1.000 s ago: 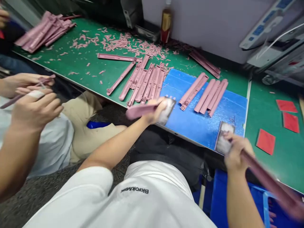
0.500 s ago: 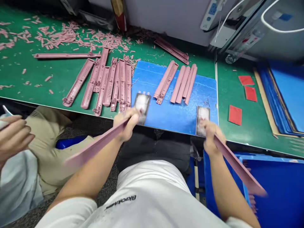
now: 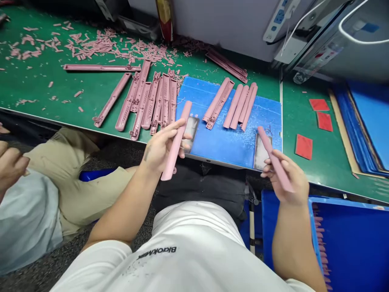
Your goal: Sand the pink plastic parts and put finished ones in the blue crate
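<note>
My left hand [image 3: 161, 149] grips a pink plastic strip [image 3: 176, 140] upright, just off the near edge of a blue mat [image 3: 231, 152]. My right hand [image 3: 287, 176] holds a second pink strip [image 3: 275, 159], tilted, its tip pointing up and left. Two pieces of abrasive sheet lie at the mat's near edge: one [image 3: 191, 133] behind the left-hand strip and one [image 3: 261, 152] just past the right-hand strip. Neither hand touches them. Several ribbed pink strips [image 3: 217, 103] and smooth pink strips [image 3: 240, 107] lie on the mat.
Several pink strips [image 3: 152, 99] and many pink offcuts [image 3: 121, 50] lie on the green bench [image 3: 75, 87]. A co-worker's hand [image 3: 10, 164] is at far left. Pink strips stand inside a blue crate [image 3: 349, 247] at lower right. Red squares [image 3: 304, 147] lie on the bench.
Both hands have lifted off the abrasive sheets and turned their strips from pointing low and outward to nearly upright. The view has shifted slightly, and the co-worker's hand has dropped lower.
</note>
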Tool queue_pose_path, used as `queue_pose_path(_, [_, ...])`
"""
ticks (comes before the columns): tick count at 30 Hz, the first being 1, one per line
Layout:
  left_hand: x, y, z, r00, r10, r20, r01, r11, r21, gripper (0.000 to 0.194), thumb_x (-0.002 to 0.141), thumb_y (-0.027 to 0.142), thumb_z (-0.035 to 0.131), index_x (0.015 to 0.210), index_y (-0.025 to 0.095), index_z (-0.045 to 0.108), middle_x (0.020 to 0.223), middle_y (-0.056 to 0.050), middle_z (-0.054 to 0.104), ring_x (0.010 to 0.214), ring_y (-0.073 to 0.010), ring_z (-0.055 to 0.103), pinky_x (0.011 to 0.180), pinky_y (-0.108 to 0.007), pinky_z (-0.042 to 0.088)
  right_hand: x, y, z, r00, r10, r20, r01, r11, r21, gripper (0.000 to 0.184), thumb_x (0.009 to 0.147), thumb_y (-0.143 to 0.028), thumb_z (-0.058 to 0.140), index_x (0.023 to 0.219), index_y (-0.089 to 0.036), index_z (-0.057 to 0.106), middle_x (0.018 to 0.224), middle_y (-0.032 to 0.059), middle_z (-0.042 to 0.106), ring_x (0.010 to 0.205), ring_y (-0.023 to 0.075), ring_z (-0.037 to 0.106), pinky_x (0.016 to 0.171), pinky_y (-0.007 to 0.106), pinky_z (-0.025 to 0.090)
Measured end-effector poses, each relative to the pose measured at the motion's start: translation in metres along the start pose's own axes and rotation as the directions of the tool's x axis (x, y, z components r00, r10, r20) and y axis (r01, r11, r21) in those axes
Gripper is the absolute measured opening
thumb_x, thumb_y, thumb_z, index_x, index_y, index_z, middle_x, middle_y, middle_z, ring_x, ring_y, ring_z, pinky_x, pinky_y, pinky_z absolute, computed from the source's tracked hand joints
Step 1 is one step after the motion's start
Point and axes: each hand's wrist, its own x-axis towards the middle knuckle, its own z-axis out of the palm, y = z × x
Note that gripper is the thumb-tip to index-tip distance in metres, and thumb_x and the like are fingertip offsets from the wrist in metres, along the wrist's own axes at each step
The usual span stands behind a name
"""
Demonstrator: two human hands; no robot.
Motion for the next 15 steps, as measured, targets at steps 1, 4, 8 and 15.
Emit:
queue_pose_path(1, [-0.007, 0.003, 0.000, 1.000, -0.016, 0.014, 0.017, 0.999, -0.048, 0.050, 0.086, 0.038, 0.081, 0.133, 0.022, 0.081, 0.104, -0.013, 0.086, 0.075, -0.0260, 0.083, 0.045, -0.028, 0.059, -0.003, -0.004, 0.000, 0.999, -0.039, 0.007, 0.038, 0.998, 0.058, 0.050, 0.084, -0.057, 0.091, 0.123, -0.026, 0.086, 0.101, 0.0081, 0.086, 0.078, 0.0252, 0.083, 0.062, 0.038, 0.072])
queue_pose_path(4, [-0.016, 0.011, 0.001, 0.999, -0.024, 0.040, 0.028, 0.995, -0.098, 0.050, 0.080, 0.034, 0.090, 0.129, 0.026, 0.082, 0.122, -0.013, 0.086, 0.096, -0.0281, 0.087, 0.051, -0.026, 0.064, -0.003, -0.017, 0.000, 0.994, -0.112, 0.010, 0.111, 0.991, 0.079, 0.055, 0.075, -0.059, 0.100, 0.121, -0.032, 0.087, 0.106, 0.0059, 0.087, 0.086, 0.0248, 0.084, 0.071, 0.040, 0.073])
queue_pose_path(8, [-0.002, 0.013, -0.002, 0.994, 0.107, 0.000, -0.106, 0.986, 0.128, 0.048, 0.079, 0.043, 0.099, 0.117, 0.019, 0.083, 0.085, -0.009, 0.082, 0.065, -0.0221, 0.079, 0.047, -0.025, 0.057, 0.015, -0.029, 0.001, 0.940, -0.327, -0.092, 0.303, 0.930, -0.207, 0.047, 0.083, -0.060, 0.099, 0.114, -0.027, 0.087, 0.072, -0.0011, 0.072, 0.056, 0.0177, 0.065, 0.053, 0.032, 0.058])
queue_pose_path(15, [0.069, 0.015, 0.013, 0.816, 0.578, 0.021, -0.504, 0.693, 0.516, 0.020, 0.089, 0.018, 0.082, 0.070, 0.018, 0.076, 0.070, -0.002, 0.066, 0.070, -0.0152, 0.063, 0.067, -0.023, 0.052, 0.120, -0.020, 0.016, 0.805, -0.586, -0.093, 0.528, 0.779, -0.339, 0.041, 0.097, -0.067, 0.075, 0.087, -0.027, 0.071, 0.085, 0.0069, 0.073, 0.081, 0.0248, 0.070, 0.072, 0.038, 0.059])
